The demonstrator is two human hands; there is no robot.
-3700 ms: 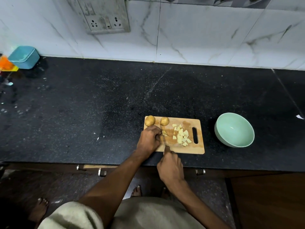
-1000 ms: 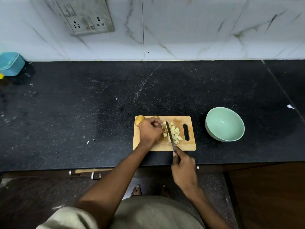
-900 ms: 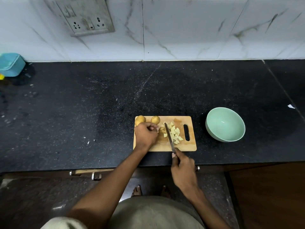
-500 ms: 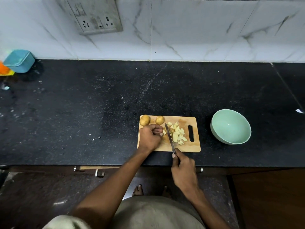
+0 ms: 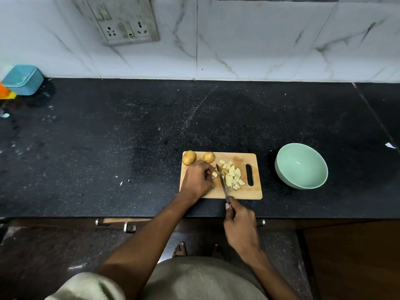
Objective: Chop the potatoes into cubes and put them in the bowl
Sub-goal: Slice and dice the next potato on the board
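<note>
A wooden cutting board (image 5: 255,192) lies near the counter's front edge. Two whole potatoes (image 5: 189,157) (image 5: 209,157) sit at its far left corner. A pile of pale potato cubes (image 5: 232,175) lies toward the board's handle slot. My left hand (image 5: 196,179) rests on the board with curled fingers pinching a small potato piece (image 5: 214,174). My right hand (image 5: 241,224) grips the handle of a knife (image 5: 221,181), whose blade lies between that piece and the pile. The mint green bowl (image 5: 301,166) stands to the right of the board with nothing in it.
The black granite counter (image 5: 129,137) runs left and right. A blue box (image 5: 23,79) sits at the far left by the tiled wall, with orange items beside it. A socket plate (image 5: 121,20) hangs on the wall. Small white scraps lie on the counter.
My left hand drew back from the whole potatoes and now pinches a small piece beside the blade. The knife stayed beside the cube pile. The camera view shifted slightly.
</note>
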